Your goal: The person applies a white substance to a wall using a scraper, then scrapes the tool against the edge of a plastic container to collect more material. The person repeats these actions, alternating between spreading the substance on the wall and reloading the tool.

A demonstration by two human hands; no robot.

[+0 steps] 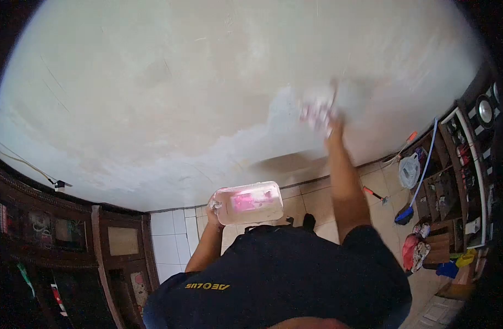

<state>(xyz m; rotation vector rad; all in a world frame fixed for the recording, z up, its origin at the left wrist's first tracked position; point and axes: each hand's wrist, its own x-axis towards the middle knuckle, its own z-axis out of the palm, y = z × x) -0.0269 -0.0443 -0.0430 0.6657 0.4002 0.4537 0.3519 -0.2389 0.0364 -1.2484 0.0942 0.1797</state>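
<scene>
My left hand (214,207) grips the left end of a clear rectangular plastic tub (224,213), its fingers smudged with white. Inside the tub is a patch of bright pink (248,201). My right hand (329,118) is raised against the pale wall (207,88), arm stretched out. Motion smears it, and a whitish-pink blur surrounds the fingers. Whether that is a cloth, a sponge or paste on the hand I cannot make out. Around it the wall shows lighter, wet-looking patches.
Dark wooden cabinets (100,241) stand at the left. Along the right side is a shelf rack (440,192) with a blue-handled brush (405,215) leaning there. An orange-handled tool (375,194) lies on the tiled floor (322,211). A cable (26,163) hangs on the left wall.
</scene>
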